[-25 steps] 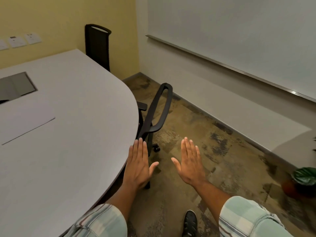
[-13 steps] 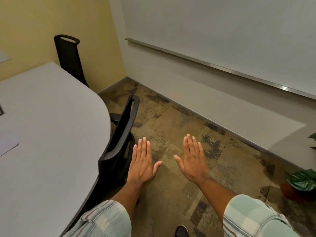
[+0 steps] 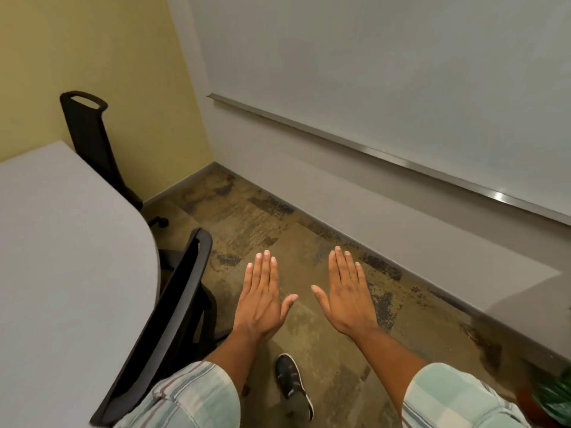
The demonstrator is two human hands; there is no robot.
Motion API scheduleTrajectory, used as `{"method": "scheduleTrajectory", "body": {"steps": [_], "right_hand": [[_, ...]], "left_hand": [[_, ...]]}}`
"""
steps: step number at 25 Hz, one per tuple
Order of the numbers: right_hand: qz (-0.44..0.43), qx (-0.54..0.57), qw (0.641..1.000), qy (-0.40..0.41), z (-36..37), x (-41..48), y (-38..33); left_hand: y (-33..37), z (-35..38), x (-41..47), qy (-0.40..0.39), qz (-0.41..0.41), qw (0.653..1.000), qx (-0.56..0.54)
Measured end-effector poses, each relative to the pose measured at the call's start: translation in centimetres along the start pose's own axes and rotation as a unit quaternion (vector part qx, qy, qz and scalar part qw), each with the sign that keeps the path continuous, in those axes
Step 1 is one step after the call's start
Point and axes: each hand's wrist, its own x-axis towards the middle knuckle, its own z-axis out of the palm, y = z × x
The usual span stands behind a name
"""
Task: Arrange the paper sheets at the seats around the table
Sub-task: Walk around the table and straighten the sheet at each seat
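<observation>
My left hand (image 3: pixel 261 296) and my right hand (image 3: pixel 347 296) are held out flat side by side, palms down, fingers extended, above the carpet and holding nothing. The grey rounded table (image 3: pixel 68 273) lies to the left of them. No paper sheet shows on the visible part of the table. A black chair (image 3: pixel 173 307) is tucked against the table edge just left of my left hand. A second black chair (image 3: pixel 89 134) stands at the table's far end by the yellow wall.
A whiteboard with a metal tray (image 3: pixel 386 156) runs along the wall on the right. Patterned carpet (image 3: pixel 309 242) fills the aisle between table and wall. My shoe (image 3: pixel 292 384) is on the floor below my hands. A potted plant (image 3: pixel 553 396) sits at the lower right.
The view has swung right, away from the table. The paper sheet and the table's middle have left the frame. Both hands stay flat and empty, now over the carpet.
</observation>
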Motion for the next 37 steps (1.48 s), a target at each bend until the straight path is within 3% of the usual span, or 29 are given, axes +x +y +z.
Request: {"method": "scheduleTrajectory", "body": {"steps": [9, 17, 27, 37], "right_hand": [[-0.009, -0.012, 1.000, -0.014, 2.4, 20.3, 3.6], [-0.057, -0.007, 0.998, -0.024, 4.6, 36.9, 1.6], [-0.210, -0.001, 0.976, -0.054, 9.4, 60.1, -6.5], [-0.398, 0.052, 0.911, -0.092, 12.4, 77.7, -21.7]], "left_hand": [[-5.8, 1.7, 20.1, 0.009, -0.020, 1.000, -0.019], [-13.0, 1.6, 31.9, 0.006, -0.065, 0.998, -0.010], [-26.1, 2.7, 43.9, 0.020, -0.226, 0.974, -0.010], [-39.1, 1.3, 49.1, 0.003, -0.420, 0.908, 0.006]]}}
